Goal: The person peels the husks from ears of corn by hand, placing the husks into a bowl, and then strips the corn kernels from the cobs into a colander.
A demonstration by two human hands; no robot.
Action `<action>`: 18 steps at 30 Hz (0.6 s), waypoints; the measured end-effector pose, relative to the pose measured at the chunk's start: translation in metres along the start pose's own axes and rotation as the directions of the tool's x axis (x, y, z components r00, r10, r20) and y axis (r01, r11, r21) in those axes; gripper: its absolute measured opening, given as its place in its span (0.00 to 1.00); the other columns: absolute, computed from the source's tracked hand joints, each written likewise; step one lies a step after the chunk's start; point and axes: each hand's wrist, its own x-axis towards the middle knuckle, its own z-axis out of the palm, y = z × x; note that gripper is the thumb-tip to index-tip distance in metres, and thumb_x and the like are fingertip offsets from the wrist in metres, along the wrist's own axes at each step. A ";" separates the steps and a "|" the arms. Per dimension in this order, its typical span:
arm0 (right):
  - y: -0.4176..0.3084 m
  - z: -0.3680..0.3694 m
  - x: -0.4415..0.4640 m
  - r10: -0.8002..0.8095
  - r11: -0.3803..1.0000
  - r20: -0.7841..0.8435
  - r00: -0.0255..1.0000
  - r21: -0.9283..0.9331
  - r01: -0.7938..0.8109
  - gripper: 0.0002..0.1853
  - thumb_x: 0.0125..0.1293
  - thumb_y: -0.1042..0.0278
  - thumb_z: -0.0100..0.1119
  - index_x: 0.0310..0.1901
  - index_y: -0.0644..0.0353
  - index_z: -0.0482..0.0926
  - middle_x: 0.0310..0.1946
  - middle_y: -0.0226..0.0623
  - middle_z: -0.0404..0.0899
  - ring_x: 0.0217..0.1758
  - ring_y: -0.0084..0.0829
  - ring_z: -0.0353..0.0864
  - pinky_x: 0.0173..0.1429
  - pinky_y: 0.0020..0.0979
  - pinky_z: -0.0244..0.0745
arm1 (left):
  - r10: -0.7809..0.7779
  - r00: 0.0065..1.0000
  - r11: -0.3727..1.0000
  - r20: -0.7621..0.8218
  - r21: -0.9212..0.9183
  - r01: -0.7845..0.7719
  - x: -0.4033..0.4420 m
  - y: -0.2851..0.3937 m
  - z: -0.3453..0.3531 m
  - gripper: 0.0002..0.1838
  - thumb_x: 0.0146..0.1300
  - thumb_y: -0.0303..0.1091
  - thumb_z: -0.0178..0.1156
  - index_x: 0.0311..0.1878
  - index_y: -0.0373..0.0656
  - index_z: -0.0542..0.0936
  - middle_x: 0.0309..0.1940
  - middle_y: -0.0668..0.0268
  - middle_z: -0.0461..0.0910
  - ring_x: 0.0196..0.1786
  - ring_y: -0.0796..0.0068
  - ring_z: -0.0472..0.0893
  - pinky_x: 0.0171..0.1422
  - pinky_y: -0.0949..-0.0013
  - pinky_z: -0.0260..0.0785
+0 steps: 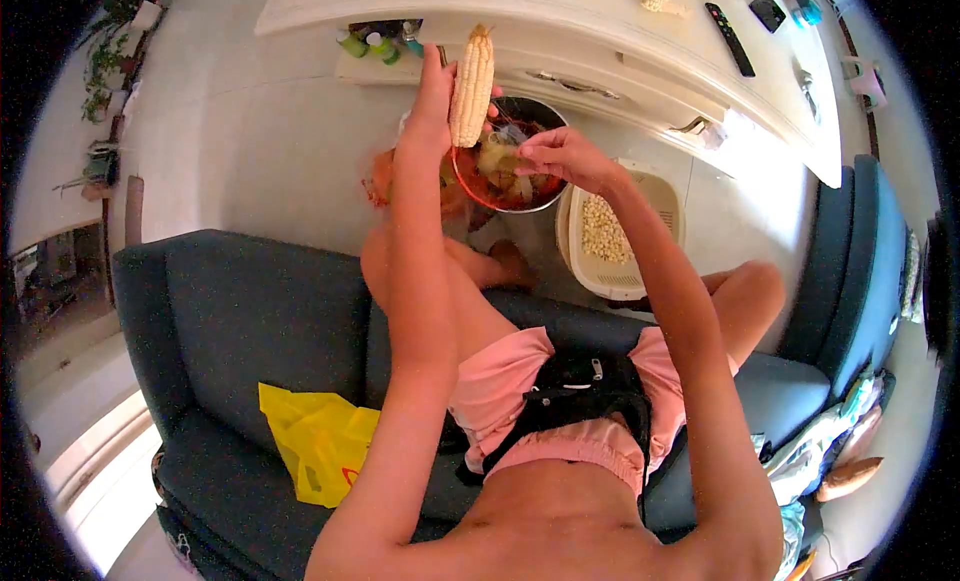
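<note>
My left hand (432, 106) is wrapped round a peeled ear of corn (473, 89), held upright with its pale kernels showing and a brownish tip on top. My right hand (568, 159) is closed in a pinch just right of the corn's lower end. At its fingertips is a wispy, yellowish tuft of corn silk (496, 157). Below both hands stands a round, red-rimmed bin (463, 181) with husk scraps and other waste inside. To its right, a cream plastic basket (672, 196) holds many loose corn kernels (604, 231).
A white table (560, 13) with drawers runs along the far side, bearing a remote control (730, 39), a phone (768, 12) and a small corn piece (655, 1). An orange-red bag (382, 176) sits left of the bin. A yellow plastic bag (315, 443) lies on the dark sofa (265, 301).
</note>
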 end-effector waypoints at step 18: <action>-0.005 -0.033 0.012 0.030 0.996 -0.325 0.945 0.089 0.000 0.10 0.64 0.67 0.55 0.44 0.62 0.79 0.31 0.38 0.78 0.38 0.29 0.79 0.60 0.35 0.73 | -0.072 0.976 0.976 -0.204 0.187 0.111 -0.026 0.016 0.004 0.42 0.59 0.77 0.40 0.47 0.41 0.73 0.26 0.59 0.77 0.20 0.68 0.79 0.23 0.68 0.76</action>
